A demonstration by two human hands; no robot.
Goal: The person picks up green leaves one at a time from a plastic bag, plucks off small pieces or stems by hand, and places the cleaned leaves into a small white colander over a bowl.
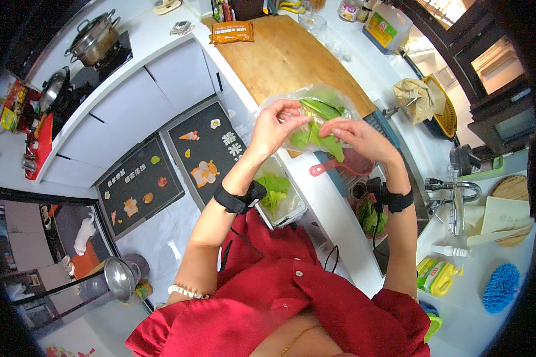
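My left hand (pixel 276 124) pinches leafy greens over a clear plastic bag (pixel 277 96) at the front end of the wooden cutting board (pixel 286 53). My right hand (pixel 359 137), close beside it, has its thumb and fingers on a green leaf (pixel 329 142) that hangs down towards the counter edge. More green leaves (pixel 324 108) lie in the bag just beyond my fingers. Below my left hand, a white bin (pixel 290 217) lined with plastic holds leafy scraps (pixel 274 189). Under my right hand, a pink strainer (pixel 324 168) with a handle rests over the sink.
More greens (pixel 370 216) sit in a bowl in the sink, partly hidden by my right wrist. An orange packet (pixel 232 32) lies at the board's far end. The faucet (pixel 451 185) and a yellow bottle (pixel 437 276) are at right. Pots (pixel 91 44) stand on the stove at left.
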